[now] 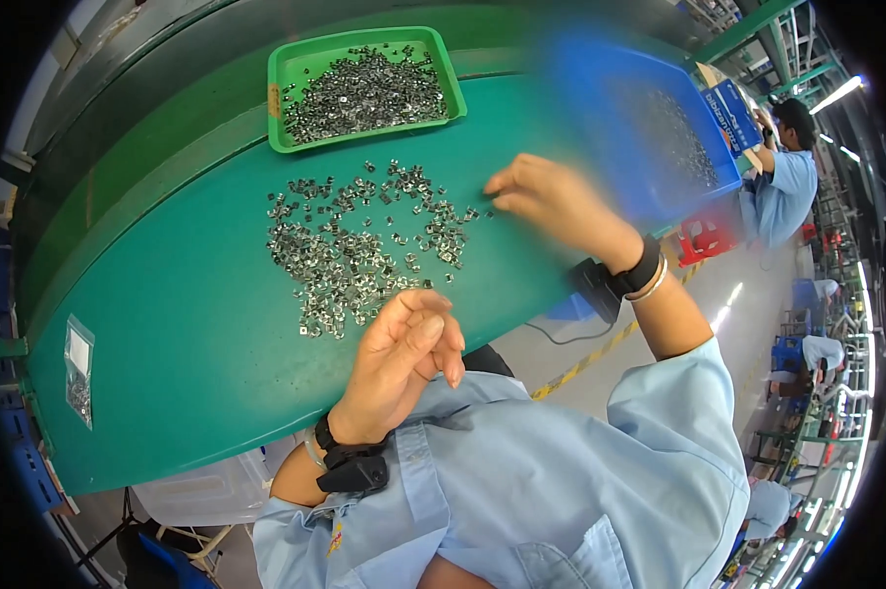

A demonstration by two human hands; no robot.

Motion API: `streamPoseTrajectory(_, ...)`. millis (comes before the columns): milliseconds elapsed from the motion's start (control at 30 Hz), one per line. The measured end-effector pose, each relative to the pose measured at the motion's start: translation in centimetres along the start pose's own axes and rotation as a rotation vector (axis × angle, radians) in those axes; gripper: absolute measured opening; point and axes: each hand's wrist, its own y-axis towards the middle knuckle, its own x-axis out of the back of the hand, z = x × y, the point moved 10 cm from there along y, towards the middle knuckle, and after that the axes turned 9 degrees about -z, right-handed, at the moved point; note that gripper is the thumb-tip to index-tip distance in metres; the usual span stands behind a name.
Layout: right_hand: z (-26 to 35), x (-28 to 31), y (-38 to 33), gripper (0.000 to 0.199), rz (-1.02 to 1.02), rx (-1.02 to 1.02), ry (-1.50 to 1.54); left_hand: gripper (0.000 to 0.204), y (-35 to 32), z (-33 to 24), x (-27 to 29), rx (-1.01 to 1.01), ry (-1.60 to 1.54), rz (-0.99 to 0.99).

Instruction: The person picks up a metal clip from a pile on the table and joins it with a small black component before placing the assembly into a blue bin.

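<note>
Many small shiny metal pieces (340,265) lie in a loose heap on the green table top (178,324). Just off the heap's near edge is my left hand (399,358), its fingers curled in and the thumb bent against them. Whatever may be inside those fingers is hidden. My right hand (556,201) hovers past the heap's right side, fingers pointing left toward a few stray pieces. Motion smears it, so I cannot make out whether a piece is between the fingertips. Both wrists carry dark bands with devices.
A green tray (453,83) heaped with similar pieces stands at the back. A blue bin (629,167), partly blurred, holds more at the right. On the left lies a clear zip bag (79,373). Beyond the bin a person in light blue (786,191) stands near a blue box (732,118).
</note>
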Motion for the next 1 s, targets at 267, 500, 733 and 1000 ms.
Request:
streamPoseTrajectory(267,0.7,-0.5,-1.4,0.013,0.013,0.166,-0.094,0.017,0.2,0.1,0.1,-0.009,0.035,-0.047)
streamPoseTrajectory(500,1.6,-0.3,-3.8,0.011,-0.082,0.082,0.077,0.017,0.3,0.0,0.1,-0.044,0.087,-0.125)
streamPoseTrajectory(733,7.9,-0.3,-5.8,0.017,-0.236,0.255,0.324,0.019,0.6,0.2,-0.9,-0.053,0.218,-0.205)
streamPoseTrajectory(1000,8.7,-1.2,-6.8,0.019,-0.271,0.297,0.361,0.017,0.0,-0.2,-0.5,-0.133,0.294,-0.215)
